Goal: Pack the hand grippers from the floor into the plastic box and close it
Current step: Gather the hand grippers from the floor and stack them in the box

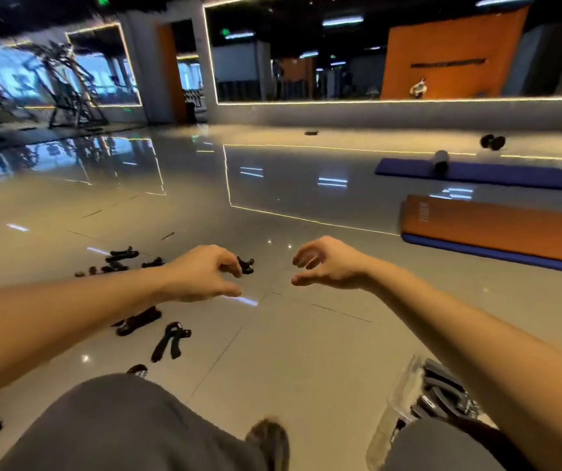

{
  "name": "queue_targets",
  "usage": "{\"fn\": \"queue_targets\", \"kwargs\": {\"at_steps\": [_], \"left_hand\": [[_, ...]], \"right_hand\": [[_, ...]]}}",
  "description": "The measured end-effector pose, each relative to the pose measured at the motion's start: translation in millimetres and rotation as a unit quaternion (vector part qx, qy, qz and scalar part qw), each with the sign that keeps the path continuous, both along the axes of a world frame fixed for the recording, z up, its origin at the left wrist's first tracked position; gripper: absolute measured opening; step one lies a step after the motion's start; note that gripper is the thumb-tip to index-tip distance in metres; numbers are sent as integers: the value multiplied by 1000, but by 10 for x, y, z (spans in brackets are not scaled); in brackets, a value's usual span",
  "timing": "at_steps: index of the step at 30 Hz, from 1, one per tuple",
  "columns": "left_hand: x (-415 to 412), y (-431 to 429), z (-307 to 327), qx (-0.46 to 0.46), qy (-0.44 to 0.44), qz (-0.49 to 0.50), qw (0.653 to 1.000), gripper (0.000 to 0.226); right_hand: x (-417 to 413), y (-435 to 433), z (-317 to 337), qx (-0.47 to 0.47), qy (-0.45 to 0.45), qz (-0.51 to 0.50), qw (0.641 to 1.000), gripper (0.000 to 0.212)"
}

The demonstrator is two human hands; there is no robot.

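Several black hand grippers lie scattered on the shiny tiled floor at the left: one (pixel 170 345) below my left forearm, another (pixel 138 321) beside it, a cluster (pixel 119 258) farther off, and one (pixel 246 265) just beyond my left fingertips. My left hand (pixel 204 273) reaches forward, fingers curled and apart, holding nothing. My right hand (pixel 327 263) is stretched out too, fingers spread and empty. The clear plastic box (pixel 396 407) sits low at the right, partly behind my right arm and knee, with several grippers (pixel 442 396) inside.
My knees in grey trousers (pixel 130 426) fill the bottom edge. An orange mat (pixel 497 229) and a blue mat (pixel 483 171) lie at the right, with a roller and dumbbell (pixel 492 142) beyond. Gym machines (pixel 65 83) stand far left; mirrors line the back wall.
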State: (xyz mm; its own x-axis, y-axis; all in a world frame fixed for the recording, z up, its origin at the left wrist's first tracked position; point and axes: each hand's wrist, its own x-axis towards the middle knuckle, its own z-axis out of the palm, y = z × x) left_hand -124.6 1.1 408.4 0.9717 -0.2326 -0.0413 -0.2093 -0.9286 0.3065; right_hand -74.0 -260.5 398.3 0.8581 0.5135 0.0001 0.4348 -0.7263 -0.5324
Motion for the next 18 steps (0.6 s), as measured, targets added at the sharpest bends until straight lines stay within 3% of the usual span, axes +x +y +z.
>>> {"fn": "queue_targets", "kwargs": {"at_steps": [7, 18], "left_hand": [[-511, 1597, -370, -52, 39, 134, 989, 33], [-614, 3662, -2299, -90, 129, 286, 945, 55]], "right_hand": [[-9, 1681, -76, -74, -5, 101, 992, 43], [511, 3928, -2053, -107, 109, 117, 981, 29]]}}
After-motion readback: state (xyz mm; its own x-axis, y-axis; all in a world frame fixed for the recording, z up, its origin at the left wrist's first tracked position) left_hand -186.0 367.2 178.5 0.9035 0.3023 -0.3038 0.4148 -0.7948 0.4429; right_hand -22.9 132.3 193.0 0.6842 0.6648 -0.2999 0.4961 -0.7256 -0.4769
